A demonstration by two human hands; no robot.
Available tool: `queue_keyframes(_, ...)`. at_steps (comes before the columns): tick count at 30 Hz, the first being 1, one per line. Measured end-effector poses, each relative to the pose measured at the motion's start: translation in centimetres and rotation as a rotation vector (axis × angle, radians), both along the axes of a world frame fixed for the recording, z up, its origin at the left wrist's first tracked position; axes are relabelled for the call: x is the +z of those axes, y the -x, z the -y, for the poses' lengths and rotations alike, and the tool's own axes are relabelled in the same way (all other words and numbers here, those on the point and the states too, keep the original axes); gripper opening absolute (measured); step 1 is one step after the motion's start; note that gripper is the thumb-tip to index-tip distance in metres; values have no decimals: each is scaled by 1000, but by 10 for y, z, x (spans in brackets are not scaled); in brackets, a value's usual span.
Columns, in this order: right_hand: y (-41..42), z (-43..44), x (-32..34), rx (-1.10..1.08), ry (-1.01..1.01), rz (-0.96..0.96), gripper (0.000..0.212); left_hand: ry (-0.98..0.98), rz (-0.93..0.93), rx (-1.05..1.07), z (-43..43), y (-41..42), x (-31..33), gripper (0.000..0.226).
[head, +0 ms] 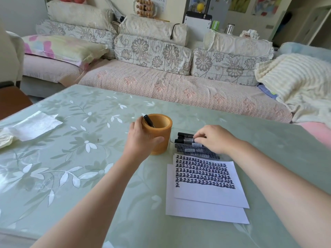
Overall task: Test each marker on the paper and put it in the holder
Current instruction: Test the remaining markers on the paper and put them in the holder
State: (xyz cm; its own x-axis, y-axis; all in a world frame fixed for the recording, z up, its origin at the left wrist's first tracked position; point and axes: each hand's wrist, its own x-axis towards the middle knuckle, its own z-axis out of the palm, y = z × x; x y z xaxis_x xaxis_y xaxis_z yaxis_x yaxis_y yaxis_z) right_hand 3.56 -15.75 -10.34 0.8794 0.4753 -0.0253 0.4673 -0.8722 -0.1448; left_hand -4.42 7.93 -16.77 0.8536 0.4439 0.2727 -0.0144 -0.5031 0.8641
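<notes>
A round orange holder point(161, 130) stands mid-table with one black marker point(149, 120) leaning inside it. My left hand point(141, 140) grips the holder's left side, thumb across its front. Right of the holder, several black markers point(189, 146) lie side by side in a clear tray. My right hand point(215, 139) reaches over them, its fingertips pinching one marker near the top of the row. In front of the markers lies white paper point(211, 192), the top sheet covered with rows of dark written characters.
The table point(89, 176) has a pale green floral cover. A crumpled white tissue point(34, 127) lies at the far left. A sofa with cushions point(179, 86) runs behind the table, and a cream blanket point(295, 81) is heaped at the right.
</notes>
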Motion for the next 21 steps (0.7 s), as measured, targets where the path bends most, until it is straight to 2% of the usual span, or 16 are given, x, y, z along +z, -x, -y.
queue_keyframes(3,3,5,-6,17,10,-26,23,-29,-50,-16,1,2,2,100)
queue_keyframes(6,3,5,-16,26,22,-12,37,-67,-63,20,2,10,2,105)
queue_keyframes(8,2,5,-22,22,-6,-5,39,-86,21,74,3,18,1,89)
queue_keyframes(11,1,7,-23,15,-102,9,22,-173,158,101,8,31,2,45)
queue_keyframes(14,2,9,-20,18,-158,4,14,-288,181,-49,17,41,5,17)
queue_keyframes(18,4,8,-19,6,-203,-41,21,-461,180,-288,28,46,-3,11)
queue_keyframes(21,1,8,-22,22,-165,-49,21,-627,181,-372,36,40,-9,24)
